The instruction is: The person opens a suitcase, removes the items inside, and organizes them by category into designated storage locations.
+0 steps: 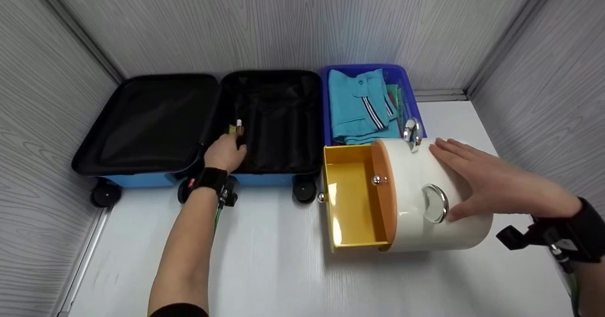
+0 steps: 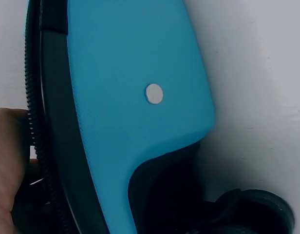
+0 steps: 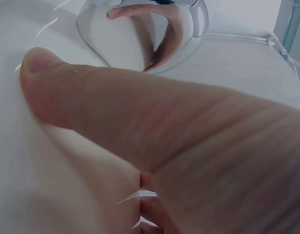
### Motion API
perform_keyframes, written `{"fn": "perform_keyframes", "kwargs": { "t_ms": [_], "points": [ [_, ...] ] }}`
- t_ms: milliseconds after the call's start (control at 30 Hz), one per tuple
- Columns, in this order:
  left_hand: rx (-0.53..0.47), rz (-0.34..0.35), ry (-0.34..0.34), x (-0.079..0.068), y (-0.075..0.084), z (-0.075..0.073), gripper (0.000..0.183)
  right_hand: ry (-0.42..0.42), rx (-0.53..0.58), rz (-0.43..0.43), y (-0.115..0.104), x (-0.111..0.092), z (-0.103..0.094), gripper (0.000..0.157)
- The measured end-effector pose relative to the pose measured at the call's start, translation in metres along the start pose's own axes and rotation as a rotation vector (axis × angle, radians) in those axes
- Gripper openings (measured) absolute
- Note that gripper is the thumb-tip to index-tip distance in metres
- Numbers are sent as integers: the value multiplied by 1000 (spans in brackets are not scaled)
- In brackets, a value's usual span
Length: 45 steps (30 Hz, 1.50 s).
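My left hand reaches into the right half of an open blue suitcase with black lining. It holds a small brown item with a white end, and a bit of yellow-green shows beside it; what kind of item it is, I cannot tell. Outspread, my right hand rests on a white rounded drum-shaped box, thumb next to a chrome ring handle. From the box's orange front face, a yellow drawer with a round metal knob stands pulled out toward the left. In the right wrist view, the thumb lies along the white surface.
Behind the box, a blue plastic basket holds a folded turquoise shirt and other cloth. The suitcase's other half lies at left, its black wheels facing the front. Grey wood-grain panels enclose the white table.
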<state>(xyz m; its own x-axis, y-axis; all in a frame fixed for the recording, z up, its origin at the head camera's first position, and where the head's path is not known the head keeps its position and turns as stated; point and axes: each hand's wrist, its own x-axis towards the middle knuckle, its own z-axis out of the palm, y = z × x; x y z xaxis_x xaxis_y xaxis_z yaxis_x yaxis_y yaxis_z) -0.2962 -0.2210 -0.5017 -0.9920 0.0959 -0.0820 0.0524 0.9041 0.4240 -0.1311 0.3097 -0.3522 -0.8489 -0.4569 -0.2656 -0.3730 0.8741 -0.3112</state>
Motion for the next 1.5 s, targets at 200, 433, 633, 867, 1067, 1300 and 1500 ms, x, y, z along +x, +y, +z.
{"fn": "perform_keyframes", "kwargs": {
  "t_ms": [200, 433, 633, 867, 1067, 1300, 1500],
  "points": [
    [1, -58, -73, 1, -8, -1, 43, -4, -5, 8, -1, 1, 0, 134],
    [50, -129, -205, 6, -11, 2, 66, 1, 15, -5, 1, 0, -1, 134],
    [72, -158, -303, 13, -6, 5, 74, 19, 10, -14, 4, -5, -1, 133],
    [91, -181, -390, 13, -3, 5, 76, 31, 12, -33, 5, -7, -1, 131],
    [122, -189, -402, 17, -6, 9, 75, 1, 13, 13, 3, -7, -1, 135],
    [166, -193, -328, 13, -4, 16, 67, -4, 28, 28, 4, -7, 1, 134],
    [142, -212, -180, 9, 1, 21, 45, -14, 33, 34, 6, -10, 3, 133]
  ]
}}
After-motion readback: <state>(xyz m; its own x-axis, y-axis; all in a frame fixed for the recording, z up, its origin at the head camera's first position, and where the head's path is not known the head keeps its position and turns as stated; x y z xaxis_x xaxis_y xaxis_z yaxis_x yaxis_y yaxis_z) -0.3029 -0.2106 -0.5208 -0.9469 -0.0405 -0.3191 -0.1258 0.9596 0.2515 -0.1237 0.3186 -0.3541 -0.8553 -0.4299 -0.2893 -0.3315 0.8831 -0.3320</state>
